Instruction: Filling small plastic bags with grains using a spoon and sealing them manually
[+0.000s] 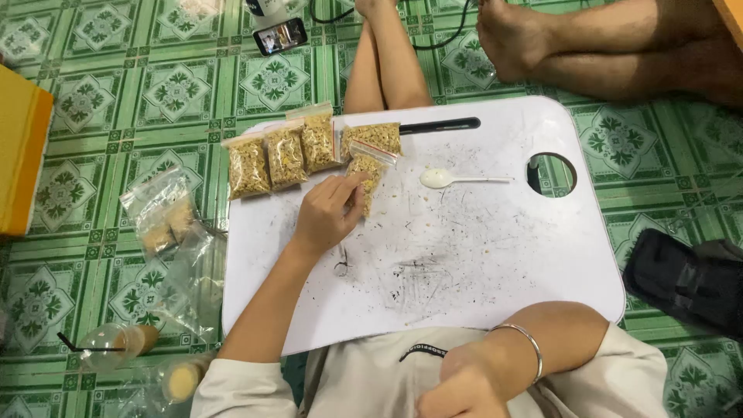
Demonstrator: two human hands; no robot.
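My left hand (329,210) reaches onto a white lap table (480,255) and pinches a small clear bag of yellow-brown dried bits (368,174). Just beyond it lie three more filled bags in a row (282,155) and another bag (371,137) lying sideways. A white plastic spoon (457,179) rests to the right of the held bag. My right hand (464,383) is curled against my lap at the near edge, a silver bangle on its wrist, holding nothing visible.
Empty clear bags (166,217) and a plastic cup with a straw (116,346) lie on the green tiled floor at left. A phone (280,35) sits far up. Another person's feet (542,46) are at top right. A black bag (685,282) lies at right.
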